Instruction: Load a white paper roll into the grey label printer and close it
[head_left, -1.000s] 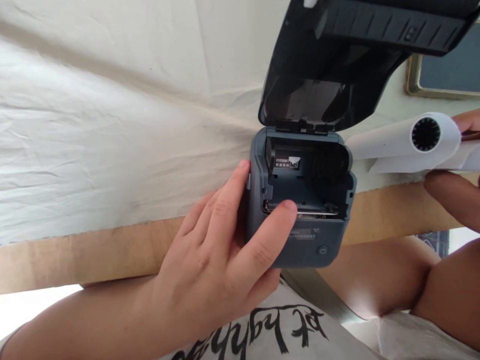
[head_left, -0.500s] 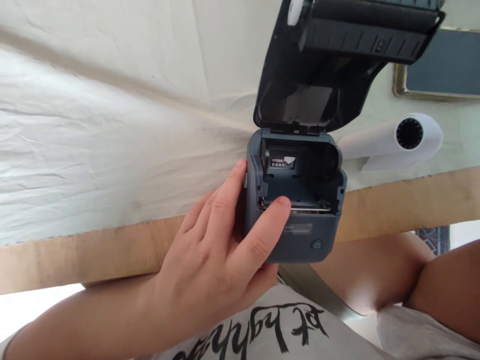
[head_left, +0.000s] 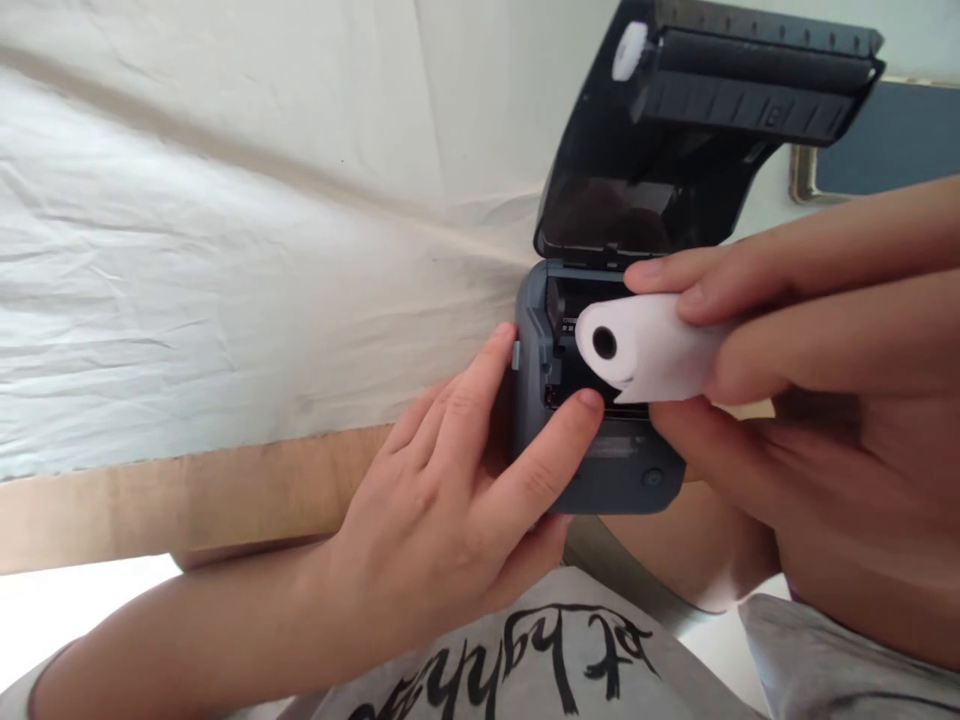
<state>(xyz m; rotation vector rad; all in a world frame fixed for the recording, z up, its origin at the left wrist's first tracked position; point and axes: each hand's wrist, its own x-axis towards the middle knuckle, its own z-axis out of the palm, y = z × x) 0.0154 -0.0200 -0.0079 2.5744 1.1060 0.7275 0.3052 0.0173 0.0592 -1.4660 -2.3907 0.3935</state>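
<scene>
Paper roll [head_left: 667, 350] held at the open bay [head_left: 566, 297] of the printer [head_left: 600, 490], near the desk [head_left: 225, 505] edge; the cover [head_left: 637, 165] is tipped up and back. Roll is gripped by the right hand [head_left: 847, 360], fingers over the top, thumb below. Printer is clasped by the left hand [head_left: 442, 500]: fingers along its left side, thumb laid over the bay's front edge.

Step in hand, as judged: roll being lined up with the bay. Next move seems to call for the roll to be levelled and its ends squared to the bay walls, with the left thumb kept clear.

Roll's long axis runs roughly left to right, about along the bay's width; cored end faced left and somewhat up to the camera, far end hidden by the right hand. Loose paper edge pointed toward the bay's front. Contact between roll and bay cannot be told.
</scene>
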